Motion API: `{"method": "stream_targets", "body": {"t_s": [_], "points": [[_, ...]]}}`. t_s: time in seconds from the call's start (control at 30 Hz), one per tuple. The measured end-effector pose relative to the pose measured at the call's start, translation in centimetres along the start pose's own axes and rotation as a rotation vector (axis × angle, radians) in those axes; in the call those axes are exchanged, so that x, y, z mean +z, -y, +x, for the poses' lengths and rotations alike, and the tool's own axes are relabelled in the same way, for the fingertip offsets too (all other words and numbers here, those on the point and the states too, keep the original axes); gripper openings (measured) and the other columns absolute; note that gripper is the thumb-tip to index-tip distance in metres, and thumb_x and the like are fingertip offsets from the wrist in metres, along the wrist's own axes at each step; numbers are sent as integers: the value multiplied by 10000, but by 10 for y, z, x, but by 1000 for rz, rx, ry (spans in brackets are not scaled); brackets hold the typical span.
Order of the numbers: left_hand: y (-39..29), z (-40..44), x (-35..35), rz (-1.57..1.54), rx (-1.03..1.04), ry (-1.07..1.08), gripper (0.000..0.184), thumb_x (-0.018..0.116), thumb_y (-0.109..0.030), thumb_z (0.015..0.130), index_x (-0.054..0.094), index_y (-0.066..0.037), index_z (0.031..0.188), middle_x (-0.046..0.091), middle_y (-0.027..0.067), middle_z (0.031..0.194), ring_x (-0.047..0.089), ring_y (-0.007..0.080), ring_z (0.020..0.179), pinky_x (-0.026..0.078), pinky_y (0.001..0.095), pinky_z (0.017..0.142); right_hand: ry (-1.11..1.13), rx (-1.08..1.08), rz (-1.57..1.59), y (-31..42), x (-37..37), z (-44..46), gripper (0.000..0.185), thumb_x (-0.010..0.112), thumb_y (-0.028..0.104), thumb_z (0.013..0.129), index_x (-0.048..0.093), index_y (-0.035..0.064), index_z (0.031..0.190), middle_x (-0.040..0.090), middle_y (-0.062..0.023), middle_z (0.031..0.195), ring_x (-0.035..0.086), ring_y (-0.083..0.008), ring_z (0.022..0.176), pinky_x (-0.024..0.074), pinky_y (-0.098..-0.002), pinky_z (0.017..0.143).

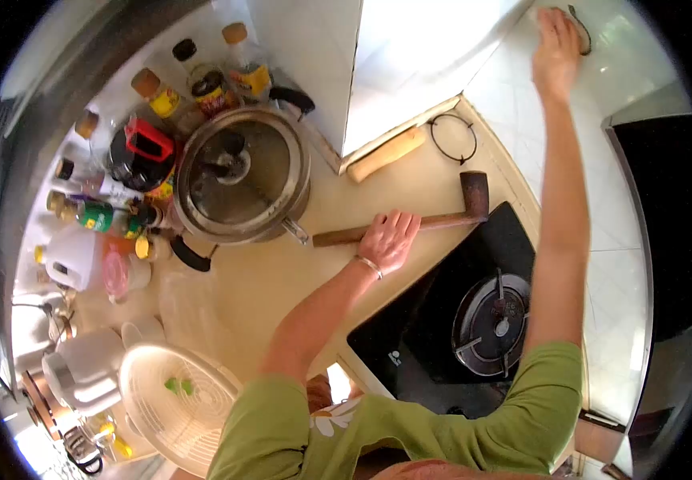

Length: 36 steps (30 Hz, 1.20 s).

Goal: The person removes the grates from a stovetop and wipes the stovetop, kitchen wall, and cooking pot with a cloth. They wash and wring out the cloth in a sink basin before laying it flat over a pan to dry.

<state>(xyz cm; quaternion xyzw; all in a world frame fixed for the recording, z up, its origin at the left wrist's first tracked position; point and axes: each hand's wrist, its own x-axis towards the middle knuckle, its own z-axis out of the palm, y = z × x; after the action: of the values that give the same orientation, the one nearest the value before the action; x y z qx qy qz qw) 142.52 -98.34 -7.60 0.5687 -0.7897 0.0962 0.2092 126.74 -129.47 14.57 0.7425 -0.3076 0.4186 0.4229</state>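
Observation:
A long wooden-handled tool [442,221] with a dark, thick head at its right end lies across the beige counter [262,300]. My left hand [390,242] rests on its handle near the middle, fingers wrapped over it. My right hand [556,56] reaches up to the tiled wall at the top right, its fingers over a small rounded object [581,34] with a dark loop, which I cannot make out. Behind the tool lie a short wooden roller [386,154] and a black wire ring [453,138].
A lidded steel pot [238,180] stands left of the tool, with bottles [160,96] crowded behind it. The black gas stove [418,320] is at the front right. A white colander [174,400] with green leaves sits at the lower left. A wall corner [344,156] juts in.

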Motion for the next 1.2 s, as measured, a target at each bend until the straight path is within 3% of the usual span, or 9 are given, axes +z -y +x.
{"method": "stream_targets", "body": {"t_s": [0.13,0.27,0.43,0.5,0.73,0.8,0.97,1.07,1.2], "points": [[2,3,1,-14,-2,-45,284,507,-173,676,537,-86,945,486,3,810,457,154,792,369,281,618,454,-119,-386,2,-7,-42,474,387,189,857,257,180,1312,329,14,1314,340,-184,1165,308,-407,951],[0,1,0,-65,-1,13,301,530,-150,677,526,-72,968,496,15,817,471,160,784,386,288,635,836,-280,-336,19,-13,-112,474,357,120,838,283,176,1303,369,4,1283,362,-178,1143,304,-391,951],[0,-1,2,-71,0,30,294,550,-140,698,512,-69,980,493,20,816,476,161,785,385,290,639,1021,-348,-130,4,-62,-177,477,403,71,776,373,134,1247,394,4,1264,355,-158,1145,248,-338,980],[-1,-1,1,-82,-15,42,280,540,-138,714,509,-73,984,493,17,821,476,163,789,388,294,654,1087,-422,-174,-11,-88,-191,432,392,41,771,438,136,1190,406,4,1256,382,-158,1128,299,-333,955],[-1,-4,2,-87,2,23,262,501,-128,729,500,-77,986,491,38,855,476,190,828,384,322,741,933,215,89,8,-145,-187,319,457,26,738,582,112,1019,536,-45,1111,507,-179,990,430,-293,811],[1,-5,-9,-98,46,-65,277,508,-112,734,497,-76,1009,489,41,862,483,197,824,383,331,766,969,739,478,29,-156,-171,301,493,41,733,595,81,1013,592,-73,998,557,-170,889,433,-267,778],[-1,-26,-97,-212,439,-88,282,540,-128,690,513,-83,967,489,33,873,500,183,836,412,319,733,911,793,1141,134,-172,-94,274,524,50,762,576,42,1031,597,-75,943,546,-122,852,426,-238,753],[24,-48,-180,-160,419,-166,225,570,-112,642,552,-77,864,531,44,887,520,197,849,438,328,690,784,699,1392,210,-159,-43,240,555,61,762,579,30,1000,595,-69,913,541,-128,852,423,-229,747],[108,-57,-225,-41,-136,-324,253,581,-111,669,557,-65,916,536,85,936,508,258,912,434,369,773,769,571,1388,288,-118,15,203,587,115,753,613,66,948,600,-60,800,551,-133,761,442,-253,693]]}}
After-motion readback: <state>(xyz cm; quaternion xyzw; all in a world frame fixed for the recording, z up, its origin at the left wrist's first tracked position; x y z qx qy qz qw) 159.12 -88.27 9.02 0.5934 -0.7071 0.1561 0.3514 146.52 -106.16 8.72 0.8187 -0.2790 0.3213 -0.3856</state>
